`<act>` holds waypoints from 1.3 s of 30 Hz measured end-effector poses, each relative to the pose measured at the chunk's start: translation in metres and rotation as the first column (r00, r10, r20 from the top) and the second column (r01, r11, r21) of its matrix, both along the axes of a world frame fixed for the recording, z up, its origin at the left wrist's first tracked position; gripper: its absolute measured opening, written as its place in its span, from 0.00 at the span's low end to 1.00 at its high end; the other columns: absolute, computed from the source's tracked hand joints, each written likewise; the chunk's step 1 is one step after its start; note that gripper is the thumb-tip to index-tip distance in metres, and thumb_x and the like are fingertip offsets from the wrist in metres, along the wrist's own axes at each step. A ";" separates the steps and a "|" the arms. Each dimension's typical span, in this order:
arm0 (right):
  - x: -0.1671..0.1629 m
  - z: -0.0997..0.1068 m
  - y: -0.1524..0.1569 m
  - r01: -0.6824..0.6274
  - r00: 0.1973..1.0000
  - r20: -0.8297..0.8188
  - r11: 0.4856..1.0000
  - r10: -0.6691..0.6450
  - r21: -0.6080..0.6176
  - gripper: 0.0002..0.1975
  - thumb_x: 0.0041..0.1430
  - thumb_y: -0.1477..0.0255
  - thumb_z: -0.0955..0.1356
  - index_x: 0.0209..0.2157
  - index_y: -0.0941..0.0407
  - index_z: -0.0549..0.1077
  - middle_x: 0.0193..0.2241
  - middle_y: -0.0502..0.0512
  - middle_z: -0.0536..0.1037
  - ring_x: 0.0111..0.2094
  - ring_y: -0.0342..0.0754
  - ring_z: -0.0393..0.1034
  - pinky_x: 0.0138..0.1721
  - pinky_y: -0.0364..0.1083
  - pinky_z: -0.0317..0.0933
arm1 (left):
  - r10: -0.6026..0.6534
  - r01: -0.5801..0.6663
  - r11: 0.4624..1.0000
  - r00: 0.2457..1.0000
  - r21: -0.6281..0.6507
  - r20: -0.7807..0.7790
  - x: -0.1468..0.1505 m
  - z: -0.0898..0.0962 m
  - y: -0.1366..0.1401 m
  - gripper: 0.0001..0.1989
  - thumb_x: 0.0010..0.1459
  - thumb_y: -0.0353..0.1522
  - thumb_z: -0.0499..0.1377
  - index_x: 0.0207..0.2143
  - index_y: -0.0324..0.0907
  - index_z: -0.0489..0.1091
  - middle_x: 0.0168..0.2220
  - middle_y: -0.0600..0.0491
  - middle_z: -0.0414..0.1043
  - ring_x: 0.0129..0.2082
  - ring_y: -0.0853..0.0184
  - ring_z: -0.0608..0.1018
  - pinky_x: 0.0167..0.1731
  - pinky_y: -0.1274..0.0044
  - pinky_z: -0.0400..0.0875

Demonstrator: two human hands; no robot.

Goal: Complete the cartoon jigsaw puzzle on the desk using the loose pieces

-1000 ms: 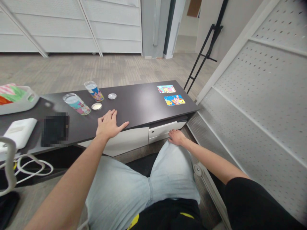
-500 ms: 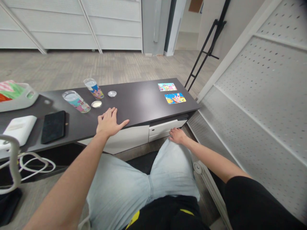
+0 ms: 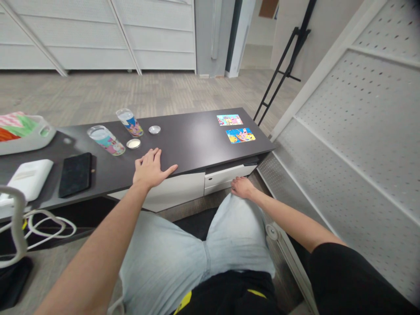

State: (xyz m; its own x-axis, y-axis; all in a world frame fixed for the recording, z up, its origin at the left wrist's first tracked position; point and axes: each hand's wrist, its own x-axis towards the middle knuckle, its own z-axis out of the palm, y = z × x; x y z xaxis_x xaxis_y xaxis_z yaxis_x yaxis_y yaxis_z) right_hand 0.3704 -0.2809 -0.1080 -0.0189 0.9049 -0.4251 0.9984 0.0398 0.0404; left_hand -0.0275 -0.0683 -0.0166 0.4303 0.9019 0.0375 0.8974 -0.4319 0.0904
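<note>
My left hand [image 3: 151, 169] lies on the front edge of the dark table [image 3: 190, 135], fingers spread, holding nothing. Just beyond it are a pale round lid [image 3: 133, 143] and a silver round lid [image 3: 154, 130]. Two clear cylindrical containers with cartoon prints stand behind these: the nearer container [image 3: 106, 140] and the farther container [image 3: 130, 123]. My right hand [image 3: 242, 187] rests on my knee, fingers laid over it and nothing seen in them. Two cartoon picture cards, an upper card [image 3: 229, 120] and a lower card [image 3: 240, 135], lie flat at the table's right end.
On the left are a black phone-like device [image 3: 75, 174], a white box-shaped device [image 3: 31, 178], a white basket [image 3: 46, 135] with colourful contents and a looped white cable [image 3: 49, 232]. A perforated partition [image 3: 354, 127] borders the right side. White drawers [image 3: 226, 177] sit under the tabletop.
The whole view has shifted very slightly. Both hands and the things on the table keep their places.
</note>
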 end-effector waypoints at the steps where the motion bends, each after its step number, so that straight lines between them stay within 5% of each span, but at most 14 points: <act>1: 0.000 -0.001 0.000 0.002 1.000 0.003 1.000 -0.002 0.007 0.17 0.90 0.57 0.78 0.70 0.49 0.87 0.74 0.65 0.86 0.67 0.61 0.86 0.70 0.64 0.85 | 0.000 0.000 1.000 1.000 0.002 0.001 0.000 0.000 0.000 0.56 0.81 0.59 0.55 0.93 0.28 0.62 0.94 0.28 0.57 0.95 0.37 0.60 0.87 0.44 0.62; 14: 0.000 -0.003 -0.001 -0.028 0.999 0.047 0.999 0.027 0.020 0.19 0.89 0.56 0.79 0.70 0.51 0.87 0.73 0.64 0.86 0.69 0.63 0.86 0.72 0.68 0.83 | -0.005 0.005 1.000 1.000 0.014 0.011 -0.001 -0.003 0.000 0.55 0.82 0.59 0.55 0.94 0.29 0.62 0.94 0.28 0.58 0.95 0.37 0.60 0.87 0.43 0.62; 22: -0.004 0.002 0.001 -0.009 0.998 0.064 1.000 0.010 -0.016 0.17 0.91 0.62 0.69 0.66 0.53 0.86 0.68 0.67 0.89 0.72 0.67 0.79 0.73 0.62 0.69 | -0.003 0.003 1.000 1.000 0.000 0.003 -0.001 -0.002 0.000 0.57 0.81 0.60 0.54 0.93 0.26 0.62 0.94 0.27 0.57 0.96 0.36 0.59 0.87 0.44 0.62; 39: 0.001 -0.007 -0.002 -0.054 0.997 0.049 0.998 0.052 0.034 0.16 0.91 0.58 0.78 0.69 0.48 0.87 0.74 0.65 0.86 0.67 0.61 0.86 0.70 0.64 0.85 | -0.003 0.003 1.000 1.000 0.004 0.012 -0.001 -0.002 0.000 0.55 0.82 0.59 0.54 0.94 0.30 0.62 0.94 0.28 0.57 0.96 0.37 0.59 0.87 0.45 0.62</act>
